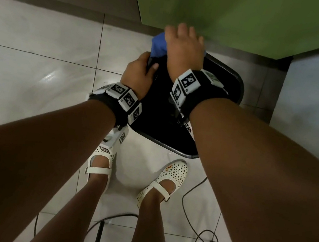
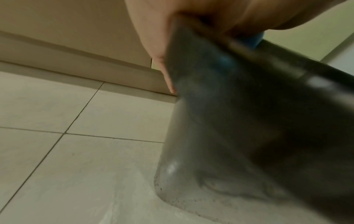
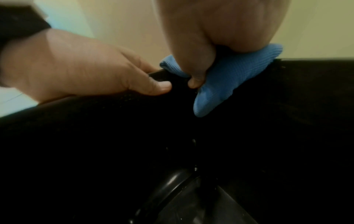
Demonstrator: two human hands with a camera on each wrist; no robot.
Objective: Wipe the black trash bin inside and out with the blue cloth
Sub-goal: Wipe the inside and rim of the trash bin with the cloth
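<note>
- The trash bin point(image 1: 214, 108) stands on the floor point(image 1: 40, 51), just before the person's feet point(image 1: 167, 176) and close to the wall point(image 1: 252, 16) behind it.
- The left hand point(image 1: 138, 74) grips the bin's far-left rim, thumb inside.
- The right hand point(image 1: 184, 43) sits on the far rim, right of the left hand, close beside it.
- The cloth point(image 3: 226, 80) lies under the right hand, draped over the rim and hanging inside.
- Cables point(image 1: 195, 190) lie on the floor behind the feet.

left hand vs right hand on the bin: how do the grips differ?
The left hand grips the black bin rim bare, thumb inside; the right hand grips the blue cloth folded over the rim. Left sits nearer the person, right farther along. Both are at the same rim corner.
</note>
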